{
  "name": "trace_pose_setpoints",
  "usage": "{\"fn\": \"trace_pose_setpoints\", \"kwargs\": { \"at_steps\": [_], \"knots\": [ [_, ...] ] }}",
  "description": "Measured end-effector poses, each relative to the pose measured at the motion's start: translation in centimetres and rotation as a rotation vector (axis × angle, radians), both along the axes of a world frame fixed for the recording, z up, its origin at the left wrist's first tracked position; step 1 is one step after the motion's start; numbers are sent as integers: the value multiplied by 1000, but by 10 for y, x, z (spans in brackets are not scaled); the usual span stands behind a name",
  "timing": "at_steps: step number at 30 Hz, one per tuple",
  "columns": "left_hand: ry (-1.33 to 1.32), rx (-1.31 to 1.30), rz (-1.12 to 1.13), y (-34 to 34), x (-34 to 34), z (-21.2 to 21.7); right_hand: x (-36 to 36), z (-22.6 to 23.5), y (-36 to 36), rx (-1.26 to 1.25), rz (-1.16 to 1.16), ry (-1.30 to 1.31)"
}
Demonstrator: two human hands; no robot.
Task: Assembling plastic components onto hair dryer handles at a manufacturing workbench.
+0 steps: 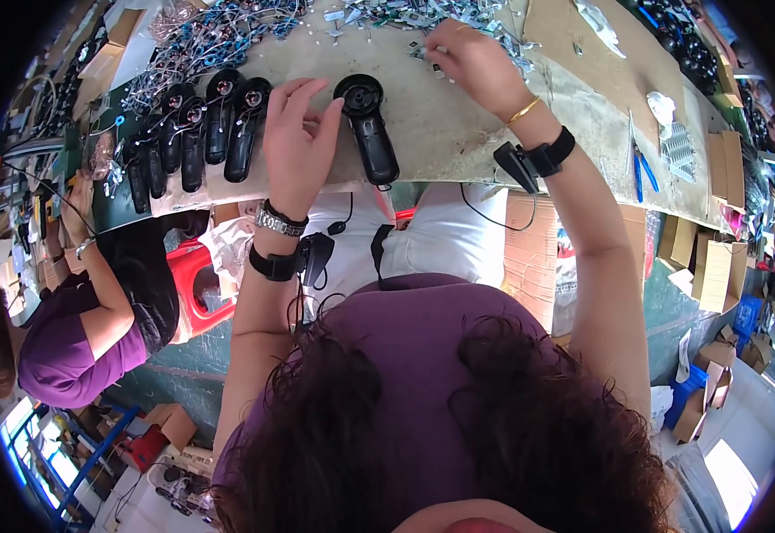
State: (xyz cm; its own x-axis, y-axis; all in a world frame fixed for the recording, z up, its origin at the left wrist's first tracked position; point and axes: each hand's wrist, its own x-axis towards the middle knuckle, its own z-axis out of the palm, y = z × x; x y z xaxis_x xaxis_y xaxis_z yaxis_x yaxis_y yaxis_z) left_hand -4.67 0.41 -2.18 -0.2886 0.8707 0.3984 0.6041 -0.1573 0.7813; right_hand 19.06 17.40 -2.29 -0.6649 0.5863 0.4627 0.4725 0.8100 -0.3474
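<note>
A black handheld fan body (374,147) with a round, hollow head lies on the worktable, head away from me. Just left of its head is my left hand (301,147), fingers spread and holding nothing. Reaching to the far side of the table, my right hand (476,71) has its fingers drawn together at the edge of a heap of small circuit boards (405,13). Whatever its fingertips grip is too small to make out. Several more black fan bodies (243,133), with motors and wires in their heads, lie in a row left of my left hand.
A tangle of wired motors (187,58) covers the far left. Blue-handled pliers (643,169) and a grey ribbed piece (677,153) lie at the right. A co-worker (94,346) works at the left near a red stool (194,293). Cardboard boxes (716,262) stand right of the table.
</note>
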Motion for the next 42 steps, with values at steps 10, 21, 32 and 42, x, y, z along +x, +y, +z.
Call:
{"fn": "trace_pose_setpoints", "kwargs": {
  "at_steps": [10,21,32,42],
  "knots": [
    [-191,17,-216,26,35,23,20,11,-12,-580,-165,1088],
    [-552,-142,-367,29,68,34,19,34,-93,-966,-32,1227],
    [25,-207,-545,-3,39,47,44,32,-116,-853,42,694],
    [617,-81,-704,-25,35,38,45,50,-128,-280,335,242]
  ]
}}
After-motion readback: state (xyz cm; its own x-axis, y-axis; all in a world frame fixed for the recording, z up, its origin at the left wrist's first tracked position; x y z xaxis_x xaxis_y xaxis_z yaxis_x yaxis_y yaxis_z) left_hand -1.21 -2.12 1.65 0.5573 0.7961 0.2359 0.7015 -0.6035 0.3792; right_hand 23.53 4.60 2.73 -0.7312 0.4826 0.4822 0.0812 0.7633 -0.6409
